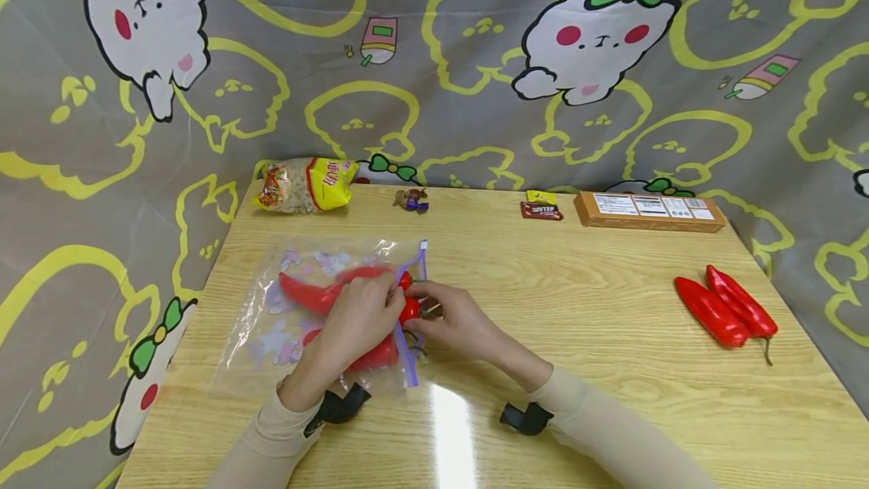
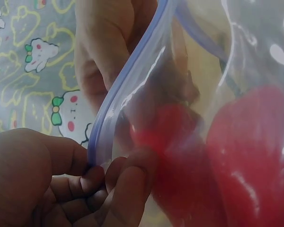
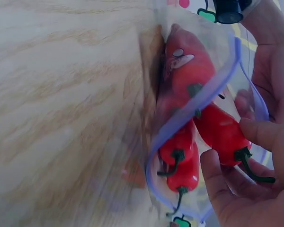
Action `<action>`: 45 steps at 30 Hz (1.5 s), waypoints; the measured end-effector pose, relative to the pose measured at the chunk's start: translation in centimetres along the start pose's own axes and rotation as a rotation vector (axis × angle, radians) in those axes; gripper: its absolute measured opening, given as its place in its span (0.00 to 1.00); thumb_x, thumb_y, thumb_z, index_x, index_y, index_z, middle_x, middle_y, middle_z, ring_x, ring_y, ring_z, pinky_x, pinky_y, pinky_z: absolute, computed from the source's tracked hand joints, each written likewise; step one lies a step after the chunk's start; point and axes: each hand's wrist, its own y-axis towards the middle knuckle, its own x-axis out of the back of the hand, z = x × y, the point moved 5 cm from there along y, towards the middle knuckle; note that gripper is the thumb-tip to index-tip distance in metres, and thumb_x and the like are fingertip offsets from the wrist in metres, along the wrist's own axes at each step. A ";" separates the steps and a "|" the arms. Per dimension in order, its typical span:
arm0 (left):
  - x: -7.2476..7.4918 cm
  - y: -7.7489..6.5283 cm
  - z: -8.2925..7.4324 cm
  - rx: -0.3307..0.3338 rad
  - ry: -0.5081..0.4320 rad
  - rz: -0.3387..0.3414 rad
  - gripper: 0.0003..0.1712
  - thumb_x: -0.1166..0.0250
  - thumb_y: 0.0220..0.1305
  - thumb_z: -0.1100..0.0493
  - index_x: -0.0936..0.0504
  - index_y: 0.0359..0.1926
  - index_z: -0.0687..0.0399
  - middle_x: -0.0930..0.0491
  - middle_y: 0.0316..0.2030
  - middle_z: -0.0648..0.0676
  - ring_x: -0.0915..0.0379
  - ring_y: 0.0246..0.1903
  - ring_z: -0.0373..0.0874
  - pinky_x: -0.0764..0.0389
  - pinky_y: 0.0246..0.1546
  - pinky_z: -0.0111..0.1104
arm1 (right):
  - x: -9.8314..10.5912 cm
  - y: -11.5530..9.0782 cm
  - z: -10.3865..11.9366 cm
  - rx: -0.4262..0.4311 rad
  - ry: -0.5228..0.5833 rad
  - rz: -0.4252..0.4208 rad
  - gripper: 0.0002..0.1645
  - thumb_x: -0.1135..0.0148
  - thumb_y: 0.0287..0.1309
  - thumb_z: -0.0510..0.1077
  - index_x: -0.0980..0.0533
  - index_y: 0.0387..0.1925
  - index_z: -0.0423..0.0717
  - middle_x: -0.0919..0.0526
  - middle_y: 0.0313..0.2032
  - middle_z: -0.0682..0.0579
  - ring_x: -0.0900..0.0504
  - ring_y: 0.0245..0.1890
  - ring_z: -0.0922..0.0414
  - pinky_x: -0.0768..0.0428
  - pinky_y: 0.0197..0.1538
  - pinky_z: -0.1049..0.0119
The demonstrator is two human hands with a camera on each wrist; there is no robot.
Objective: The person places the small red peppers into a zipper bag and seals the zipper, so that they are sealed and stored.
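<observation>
A clear zip bag [image 1: 237, 349] with a purple zip edge [image 2: 104, 113] and pastel prints lies at the table's left, its mouth parted toward the right. Inside are several red peppers [image 1: 302, 294]; green stems of some poke out at the mouth in the right wrist view. My left hand [image 1: 363, 315] pinches the bag's edge between thumb and fingers. At the mouth, my right hand [image 1: 462, 323] holds a red pepper [image 3: 222, 135] near its stem end, the pepper's tip inside the bag. In the head view my hands hide part of the peppers.
Two more red peppers [image 1: 723, 308] lie at the table's right. Along the back stand a yellow-and-clear food packet [image 1: 305, 186], small wrapped sweets [image 1: 411, 200], a dark red bar [image 1: 541, 210] with a yellow packet behind, and a brown box [image 1: 648, 212]. Patterned cloth [image 1: 475, 59] hangs behind.
</observation>
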 end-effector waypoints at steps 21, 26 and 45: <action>0.0 0.0 -0.1 0.002 -0.017 -0.012 0.11 0.45 0.58 0.61 0.32 0.20 0.52 0.41 0.12 0.45 0.45 0.11 0.35 0.45 0.11 0.27 | 0.4 -0.1 -0.9 -0.009 -0.152 -0.063 0.20 0.37 0.54 0.46 0.25 0.48 0.44 0.20 0.41 0.49 0.20 0.36 0.56 0.21 0.36 0.65; 0.1 0.0 -0.1 0.015 -0.022 -0.015 0.12 0.45 0.59 0.61 0.33 0.20 0.51 0.42 0.12 0.45 0.46 0.11 0.35 0.45 0.11 0.27 | 5.6 -3.2 -3.0 -0.046 -0.377 -0.206 0.16 0.38 0.54 0.45 0.23 0.45 0.42 0.19 0.39 0.48 0.20 0.32 0.55 0.23 0.32 0.64; 0.4 0.1 0.5 0.055 -0.025 0.008 0.09 0.45 0.58 0.61 0.30 0.21 0.53 0.40 0.12 0.48 0.42 0.11 0.38 0.42 0.11 0.28 | 25.0 -21.1 -15.2 -0.592 -1.001 -0.481 0.21 0.46 0.43 0.40 0.33 0.38 0.28 0.34 0.33 0.22 0.36 0.30 0.26 0.38 0.25 0.37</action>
